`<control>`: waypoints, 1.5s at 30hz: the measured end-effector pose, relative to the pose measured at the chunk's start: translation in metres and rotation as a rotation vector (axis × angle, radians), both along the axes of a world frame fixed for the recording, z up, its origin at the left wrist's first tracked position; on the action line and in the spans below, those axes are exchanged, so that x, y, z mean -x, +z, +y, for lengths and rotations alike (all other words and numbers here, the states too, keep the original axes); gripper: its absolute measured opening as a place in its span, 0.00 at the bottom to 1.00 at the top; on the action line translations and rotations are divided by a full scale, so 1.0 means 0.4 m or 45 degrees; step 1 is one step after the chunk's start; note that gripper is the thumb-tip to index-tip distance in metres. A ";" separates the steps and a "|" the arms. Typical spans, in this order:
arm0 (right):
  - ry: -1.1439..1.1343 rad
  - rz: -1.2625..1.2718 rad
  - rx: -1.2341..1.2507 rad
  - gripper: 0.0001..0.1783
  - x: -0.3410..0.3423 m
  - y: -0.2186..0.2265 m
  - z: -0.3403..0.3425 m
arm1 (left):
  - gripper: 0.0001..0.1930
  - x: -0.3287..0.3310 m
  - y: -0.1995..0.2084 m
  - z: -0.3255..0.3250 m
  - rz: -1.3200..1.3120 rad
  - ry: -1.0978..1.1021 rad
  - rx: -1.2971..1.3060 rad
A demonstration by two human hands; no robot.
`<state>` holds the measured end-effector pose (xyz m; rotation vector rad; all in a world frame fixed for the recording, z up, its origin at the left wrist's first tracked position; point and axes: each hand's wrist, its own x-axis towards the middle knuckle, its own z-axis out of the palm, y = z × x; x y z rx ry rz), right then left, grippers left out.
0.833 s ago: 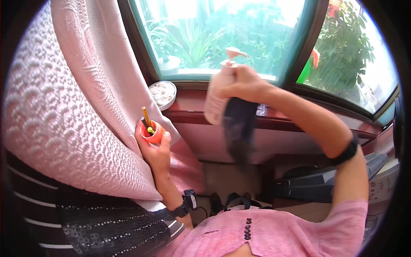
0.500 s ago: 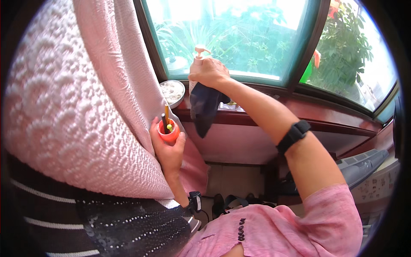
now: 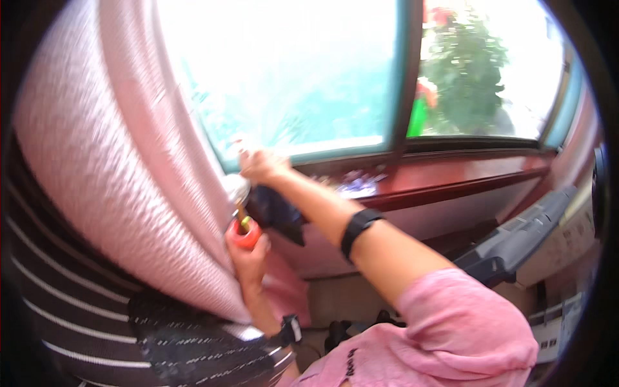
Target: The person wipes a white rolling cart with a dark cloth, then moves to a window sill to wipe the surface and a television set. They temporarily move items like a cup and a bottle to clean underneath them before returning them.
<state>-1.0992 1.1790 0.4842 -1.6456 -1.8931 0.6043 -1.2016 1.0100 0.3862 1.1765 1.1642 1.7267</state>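
Observation:
My left hand is wrapped round a small orange cup beside the pink curtain. A brown stick and a yellow-green one stand up out of the cup. At the window sill, my right hand is closed round a pale pump bottle, whose body is mostly hidden by the hand and blur. From the same hand hangs a dark cloth, reaching down near the cup. Motion smears the whole view, so finger details are faint.
A white bowl stands on the sill's left end, partly hidden by my right hand. Small purple and white items lie along the red-brown sill. The pink curtain fills the left. A long grey appliance stands at right.
The view has swung to the right, and my right hand with the pump bottle and cloth now appears lower and closer to the orange cup. Both hands keep their hold.

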 end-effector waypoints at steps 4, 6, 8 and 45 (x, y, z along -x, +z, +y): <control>0.220 -0.011 -0.146 0.24 -0.053 0.046 -0.021 | 0.30 0.012 0.002 -0.008 0.167 0.127 -0.071; 0.298 0.135 -0.096 0.25 -0.148 0.097 -0.048 | 0.28 0.027 0.002 -0.016 0.231 0.210 -0.031; 0.583 0.007 0.023 0.31 -0.291 0.183 -0.071 | 0.30 0.048 0.011 -0.036 0.029 -0.056 0.075; -0.690 -0.169 0.206 0.30 -1.712 -0.052 -0.185 | 0.45 -1.439 -0.117 0.348 0.817 -0.728 -0.268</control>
